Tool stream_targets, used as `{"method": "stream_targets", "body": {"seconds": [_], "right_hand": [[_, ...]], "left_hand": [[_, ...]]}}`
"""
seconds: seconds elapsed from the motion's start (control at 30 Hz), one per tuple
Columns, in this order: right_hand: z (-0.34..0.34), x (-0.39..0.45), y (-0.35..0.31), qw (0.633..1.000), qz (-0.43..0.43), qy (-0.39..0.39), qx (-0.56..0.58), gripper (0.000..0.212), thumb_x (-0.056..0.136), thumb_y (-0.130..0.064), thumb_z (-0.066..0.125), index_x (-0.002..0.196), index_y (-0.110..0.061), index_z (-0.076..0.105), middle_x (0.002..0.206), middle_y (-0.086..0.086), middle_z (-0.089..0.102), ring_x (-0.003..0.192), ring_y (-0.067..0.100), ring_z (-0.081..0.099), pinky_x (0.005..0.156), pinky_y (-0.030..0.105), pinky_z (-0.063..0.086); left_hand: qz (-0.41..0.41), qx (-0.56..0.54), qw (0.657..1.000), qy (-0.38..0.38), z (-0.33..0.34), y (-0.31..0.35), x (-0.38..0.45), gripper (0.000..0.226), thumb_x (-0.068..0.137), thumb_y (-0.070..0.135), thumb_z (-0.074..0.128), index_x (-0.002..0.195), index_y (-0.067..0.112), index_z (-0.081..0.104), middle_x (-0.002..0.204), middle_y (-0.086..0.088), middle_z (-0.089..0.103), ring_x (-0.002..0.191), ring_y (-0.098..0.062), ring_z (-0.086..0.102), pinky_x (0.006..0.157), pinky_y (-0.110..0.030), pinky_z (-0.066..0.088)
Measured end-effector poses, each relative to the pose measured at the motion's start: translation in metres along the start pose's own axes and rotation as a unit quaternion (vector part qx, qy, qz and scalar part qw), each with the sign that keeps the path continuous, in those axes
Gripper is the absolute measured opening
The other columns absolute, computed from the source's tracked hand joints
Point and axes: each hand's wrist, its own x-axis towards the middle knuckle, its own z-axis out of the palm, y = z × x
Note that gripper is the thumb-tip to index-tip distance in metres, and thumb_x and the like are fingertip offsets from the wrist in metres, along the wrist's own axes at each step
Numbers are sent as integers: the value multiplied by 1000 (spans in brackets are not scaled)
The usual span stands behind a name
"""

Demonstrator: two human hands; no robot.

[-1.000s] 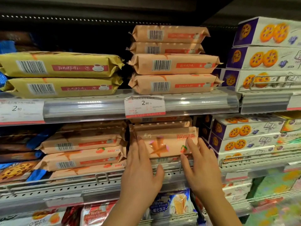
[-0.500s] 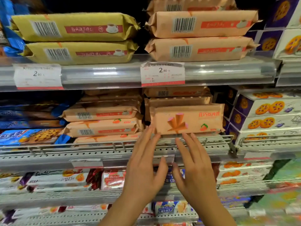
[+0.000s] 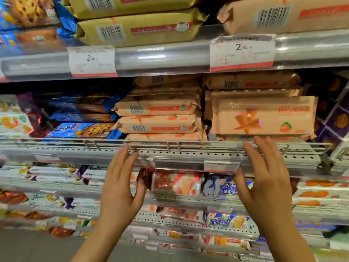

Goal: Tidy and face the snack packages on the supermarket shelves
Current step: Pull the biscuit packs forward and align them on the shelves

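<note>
A peach wafer package (image 3: pixel 262 116) stands face-out at the front of the middle shelf, ahead of a stack of the same packages. Left of it lies a second peach stack (image 3: pixel 157 118) with barcodes facing me. My right hand (image 3: pixel 264 178) is raised just below the face-out package, fingers straight, fingertips near its lower edge and holding nothing. My left hand (image 3: pixel 120 186) hovers before the wire shelf rail (image 3: pixel 170 143), fingers spread and holding nothing.
Yellow packages (image 3: pixel 137 29) and another peach package (image 3: pixel 287 16) lie on the upper shelf above price tags (image 3: pixel 241 52). Blue cookie packs (image 3: pixel 79 129) sit at left, purple boxes (image 3: pixel 336 120) at right, wafer packs (image 3: pixel 177 183) on lower shelves.
The view has dropped and moved closer to the shelf. Both hands have come off the face-out peach package and spread apart, the left one shifting away to the left.
</note>
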Motion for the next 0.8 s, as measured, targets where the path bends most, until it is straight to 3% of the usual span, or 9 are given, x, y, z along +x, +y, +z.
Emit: {"method": "stream_targets", "body": {"seconds": [0.13, 0.3, 0.5, 0.6, 0.7, 0.8], "right_hand": [[4, 2, -8, 1000, 11, 29, 1, 53, 89, -20, 57, 139, -3, 55, 149, 19, 48, 149, 36, 31, 115, 56, 35], [14, 2, -23, 997, 32, 55, -45, 49, 88, -9, 65, 135, 4, 53, 148, 25, 46, 147, 40, 32, 112, 60, 38], [32, -7, -68, 990, 62, 82, -94, 61, 89, -22, 52, 142, 8, 44, 152, 33, 38, 143, 46, 35, 113, 59, 38], [47, -18, -116, 993, 54, 49, -90, 64, 88, -17, 56, 146, 3, 41, 155, 29, 37, 145, 43, 34, 116, 56, 36], [69, -27, -169, 996, 31, -10, -79, 65, 87, -12, 65, 147, 1, 43, 156, 25, 38, 146, 40, 35, 117, 56, 34], [89, -27, -211, 995, -12, -40, -87, 63, 87, -14, 58, 147, -1, 43, 158, 23, 36, 148, 36, 32, 118, 56, 34]], "left_hand": [[-73, 27, 997, 16, -19, -48, -11, 70, 92, 39, 45, 157, 15, 32, 169, -2, 17, 156, -23, 15, 123, -47, 23], [-118, 41, 992, 32, -44, -101, -3, 75, 89, 33, 51, 157, 10, 27, 168, -11, 16, 156, -31, 11, 123, -58, 22], [-82, 77, 994, 15, -64, -169, 17, 80, 94, 31, 56, 161, 12, 16, 171, -10, 6, 157, -34, 3, 125, -56, 15], [-42, 95, 994, -13, -67, -195, 16, 88, 88, 20, 69, 161, 12, 20, 171, -9, 3, 156, -37, 11, 121, -59, 24], [-19, 88, 996, -20, -72, -206, 17, 85, 88, 21, 68, 160, 13, 24, 171, -8, 5, 153, -39, 20, 118, -58, 31], [-7, 74, 997, -16, -77, -210, 22, 79, 88, 24, 65, 158, 15, 30, 169, -9, 12, 146, -42, 30, 113, -58, 37]]}}
